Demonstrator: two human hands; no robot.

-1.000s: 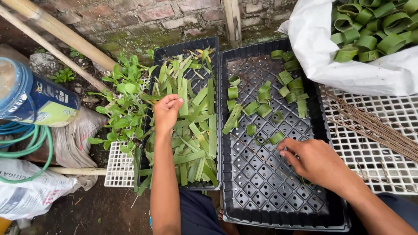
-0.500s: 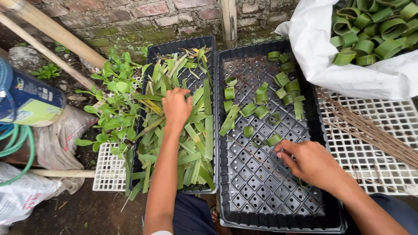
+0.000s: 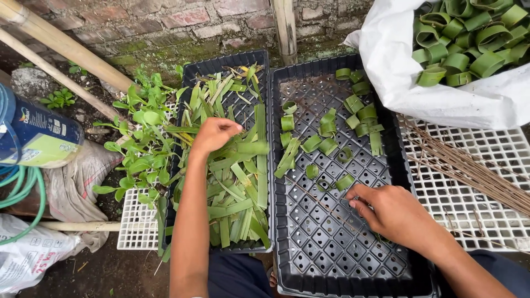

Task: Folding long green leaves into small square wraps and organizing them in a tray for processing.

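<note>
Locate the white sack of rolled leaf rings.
In the head view, the white sack sits top right, on the white grid tray, beside the right black tray.

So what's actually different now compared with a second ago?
The left hand has closed on a flat leaf strip from the heap in the left tray and is lifting it. The right hand moved slightly nearer, still fingering something small over the right tray. Trays, leaf rings and white sack stayed put.

Single head-worn view, looks steeply down, close over two black trays (image 3: 337,243) on ground, brick wall (image 3: 165,22) along top edge. No second view.
</note>
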